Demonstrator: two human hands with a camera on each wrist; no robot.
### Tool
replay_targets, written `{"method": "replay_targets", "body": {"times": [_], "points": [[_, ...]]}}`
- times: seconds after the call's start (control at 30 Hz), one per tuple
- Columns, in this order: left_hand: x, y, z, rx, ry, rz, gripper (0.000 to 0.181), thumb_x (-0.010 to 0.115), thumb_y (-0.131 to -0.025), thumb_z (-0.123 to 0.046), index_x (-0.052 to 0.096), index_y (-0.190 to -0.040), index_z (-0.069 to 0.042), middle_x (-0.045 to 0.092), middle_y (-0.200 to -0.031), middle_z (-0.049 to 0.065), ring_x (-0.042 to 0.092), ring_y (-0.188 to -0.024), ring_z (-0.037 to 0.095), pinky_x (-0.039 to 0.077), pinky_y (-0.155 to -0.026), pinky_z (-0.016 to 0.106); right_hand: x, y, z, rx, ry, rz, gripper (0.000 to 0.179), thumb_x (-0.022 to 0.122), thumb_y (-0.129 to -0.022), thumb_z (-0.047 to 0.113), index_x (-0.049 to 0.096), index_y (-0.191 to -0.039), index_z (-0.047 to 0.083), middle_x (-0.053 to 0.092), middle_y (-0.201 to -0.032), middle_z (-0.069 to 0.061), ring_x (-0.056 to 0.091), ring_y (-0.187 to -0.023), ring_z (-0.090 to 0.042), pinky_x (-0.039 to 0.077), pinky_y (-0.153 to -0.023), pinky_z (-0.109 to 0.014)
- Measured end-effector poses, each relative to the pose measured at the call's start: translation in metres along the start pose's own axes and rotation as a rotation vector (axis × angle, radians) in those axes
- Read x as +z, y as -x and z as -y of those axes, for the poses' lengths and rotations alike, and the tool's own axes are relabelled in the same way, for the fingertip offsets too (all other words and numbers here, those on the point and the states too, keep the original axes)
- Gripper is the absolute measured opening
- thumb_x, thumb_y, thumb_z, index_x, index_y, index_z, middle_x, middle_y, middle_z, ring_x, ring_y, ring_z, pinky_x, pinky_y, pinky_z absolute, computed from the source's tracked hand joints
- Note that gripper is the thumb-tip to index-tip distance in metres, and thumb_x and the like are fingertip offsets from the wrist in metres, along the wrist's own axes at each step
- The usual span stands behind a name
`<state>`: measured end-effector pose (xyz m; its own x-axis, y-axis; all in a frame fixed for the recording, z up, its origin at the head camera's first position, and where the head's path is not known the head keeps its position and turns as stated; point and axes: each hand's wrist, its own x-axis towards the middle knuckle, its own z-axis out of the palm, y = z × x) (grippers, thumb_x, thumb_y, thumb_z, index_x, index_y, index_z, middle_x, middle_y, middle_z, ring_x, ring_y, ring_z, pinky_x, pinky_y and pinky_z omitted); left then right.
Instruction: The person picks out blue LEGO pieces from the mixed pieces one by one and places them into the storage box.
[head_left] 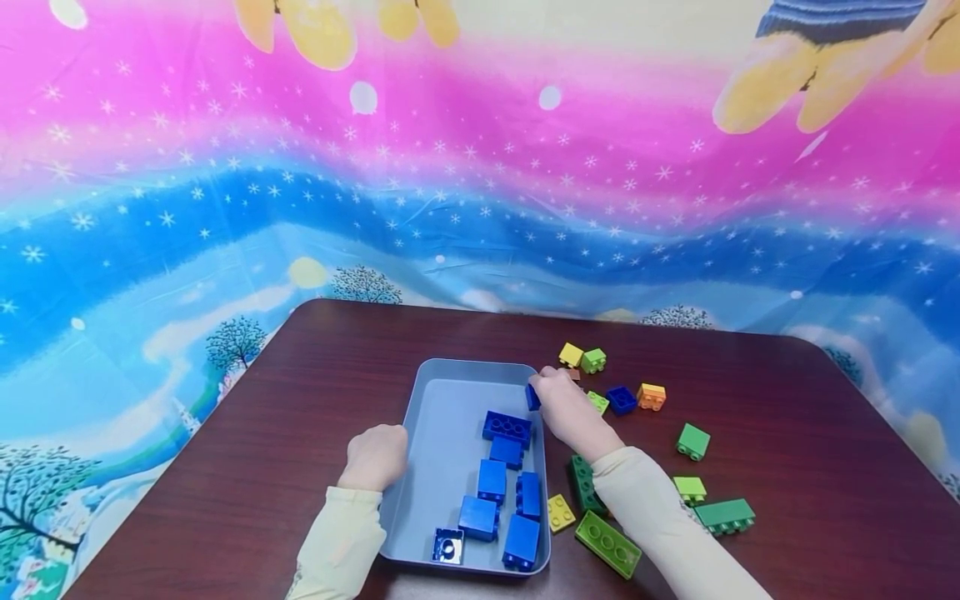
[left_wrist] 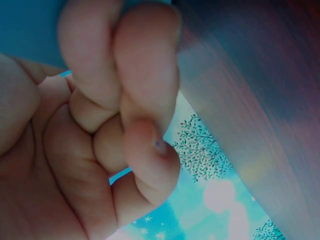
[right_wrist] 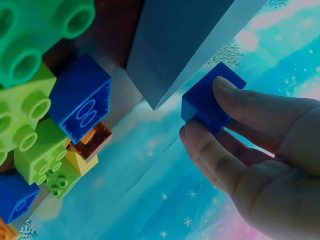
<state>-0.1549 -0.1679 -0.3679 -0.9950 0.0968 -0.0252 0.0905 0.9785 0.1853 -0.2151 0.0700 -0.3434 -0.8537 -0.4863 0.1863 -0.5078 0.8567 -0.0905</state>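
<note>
A grey-blue tray [head_left: 442, 417] holds several blue bricks [head_left: 491, 479], mostly along its right side. My left hand [head_left: 377, 457] is at the tray's left rim with curled fingers, seen close in the left wrist view; its contact with the rim is partly hidden. My right hand [head_left: 566, 408] pinches a blue brick [right_wrist: 210, 100] between thumb and fingers, above the tray's far right corner. In the right wrist view the brick hangs beside the tray wall [right_wrist: 175, 45], apart from the loose bricks. Another blue brick [head_left: 621, 400] lies on the table right of that hand.
Loose bricks lie on the dark wooden table [head_left: 337, 358] right of the tray: yellow [head_left: 560, 513], orange [head_left: 652, 397], a green one [head_left: 693, 442], a long green one [head_left: 726, 517] and a long lime one [head_left: 608, 544]. A printed cloth [head_left: 480, 208] hangs behind the table.
</note>
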Motion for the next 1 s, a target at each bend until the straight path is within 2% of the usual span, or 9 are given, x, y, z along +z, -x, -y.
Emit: {"method": "replay_targets", "body": {"times": [0.17,0.47,1.0], "points": [[0.001,-0.001,0.000,0.001,-0.006,-0.007,0.024,0.053,-0.077,0.004,0.050,-0.057,-0.008,0.042,-0.052,0.003,0.043,-0.047,0.016,0.038,-0.041,0.034,0.002,0.000,0.001,0.001,-0.006,-0.004,0.015,0.062,-0.077,-0.009,0.062,-0.091,-0.004,0.054,-0.080,-0.013,0.055,-0.076,-0.029,0.049,-0.058,-0.028],[0.001,-0.001,0.000,-0.003,0.000,-0.005,0.024,0.053,-0.077,0.004,0.049,-0.057,-0.008,0.042,-0.051,0.003,0.043,-0.047,0.015,0.038,-0.041,0.033,0.005,-0.003,0.004,-0.007,-0.027,-0.033,0.014,0.062,-0.077,-0.007,0.063,-0.091,-0.004,0.056,-0.084,-0.015,0.055,-0.078,-0.029,0.049,-0.065,-0.031],[0.003,-0.003,0.001,-0.008,0.009,0.003,0.025,0.051,-0.076,0.004,0.048,-0.055,-0.009,0.043,-0.052,0.002,0.044,-0.048,0.015,0.039,-0.042,0.035,0.014,-0.008,0.007,0.035,-0.047,-0.025,0.018,0.067,-0.075,-0.001,0.062,-0.092,-0.004,0.056,-0.085,-0.014,0.053,-0.077,-0.027,0.048,-0.067,-0.031]]}}
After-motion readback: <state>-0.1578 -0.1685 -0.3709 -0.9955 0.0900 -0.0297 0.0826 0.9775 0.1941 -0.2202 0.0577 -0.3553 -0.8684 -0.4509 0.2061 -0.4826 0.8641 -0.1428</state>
